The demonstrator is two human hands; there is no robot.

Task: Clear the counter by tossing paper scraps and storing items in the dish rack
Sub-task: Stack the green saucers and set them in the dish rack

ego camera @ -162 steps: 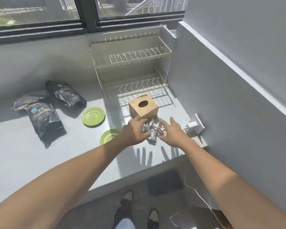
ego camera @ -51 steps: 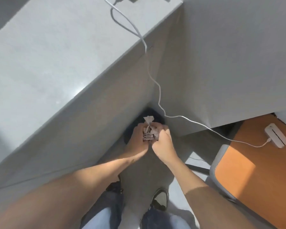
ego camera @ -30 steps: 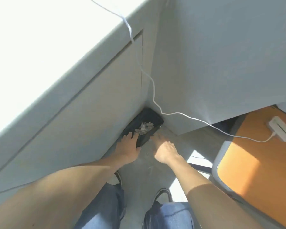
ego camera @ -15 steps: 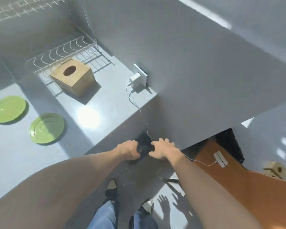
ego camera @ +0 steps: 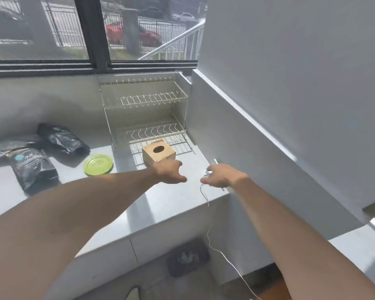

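My left hand [ego camera: 169, 172] hovers empty, fingers loosely apart, above the grey counter [ego camera: 173, 202] just in front of a wooden tissue box [ego camera: 158, 153]. Level with it to the right, my right hand [ego camera: 222, 175] is also empty, its fingers curled down over a white charger at the wall. The box sits at the foot of the empty two-tier wire dish rack [ego camera: 147, 118]. A green plate [ego camera: 98, 165] lies left of the box. The crumpled scraps [ego camera: 187, 256] lie in a black bin [ego camera: 175, 266] on the floor below the counter.
Three black pouches [ego camera: 33, 167] [ego camera: 63, 138] [ego camera: 7, 146] lie on the counter's left part. A white cable [ego camera: 207, 199] hangs from the charger over the counter edge to the floor. A grey wall closes the right side; a window runs behind the rack.
Both hands carried the crumpled scraps down and dropped them into the floor bin. They have since risen empty to counter height in front of the wooden box.
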